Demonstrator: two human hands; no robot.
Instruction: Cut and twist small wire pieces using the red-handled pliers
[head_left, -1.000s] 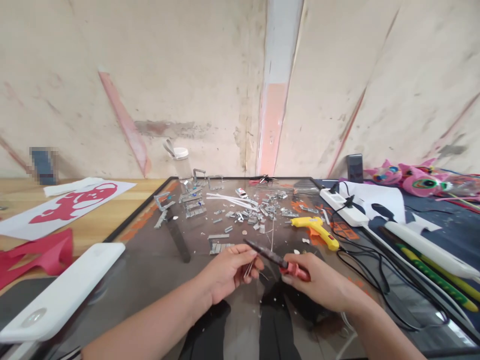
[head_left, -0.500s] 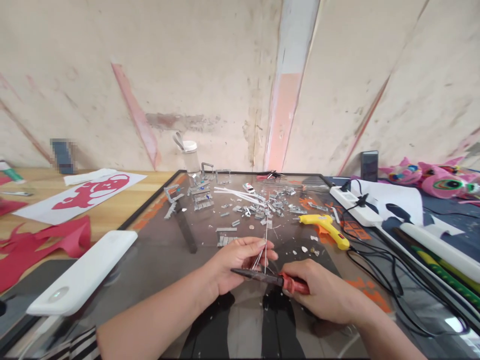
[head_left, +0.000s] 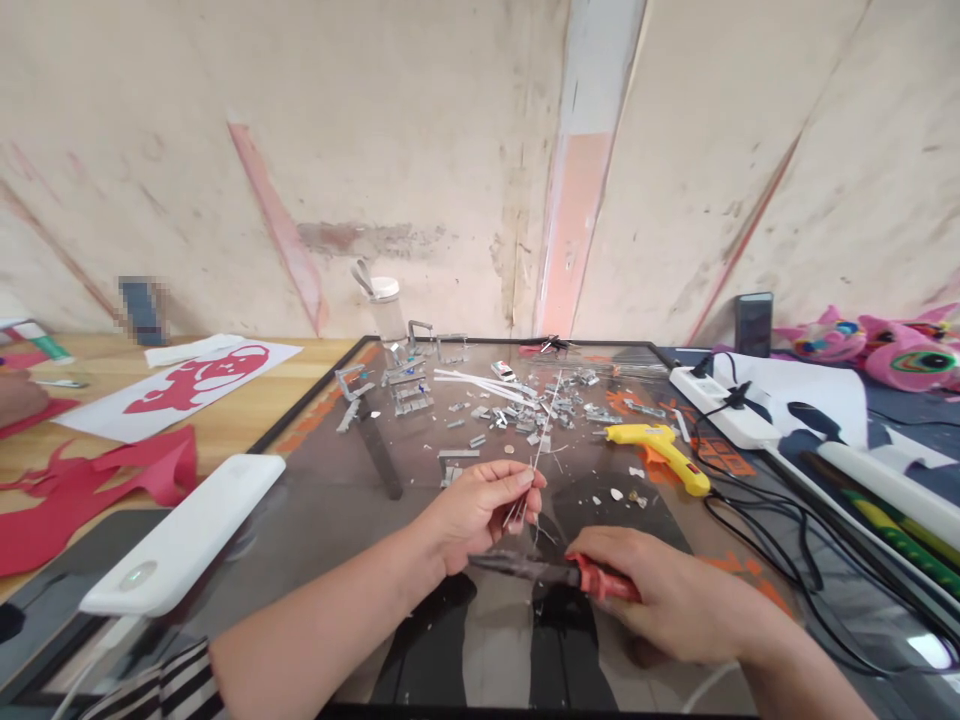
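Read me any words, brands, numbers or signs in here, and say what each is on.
Nothing can be read for certain.
Yellow glue gun: marks too small to read.
Small white-and-red piece: too blurred.
White bar: round lit spot, too blurred.
Orange markings: cannot tell whether they are letters.
Pliers: no lettering visible.

Red tool hndl. (head_left: 606, 580), blk/wht striped sleeve (head_left: 184, 685)

Single view from the camera on your head, facing forward and down, your left hand (head_left: 484, 505) and right hand (head_left: 660, 590) close in at lower centre, dark tabletop (head_left: 322, 510) stretching beyond, wall (head_left: 420, 150) ahead, farthest off.
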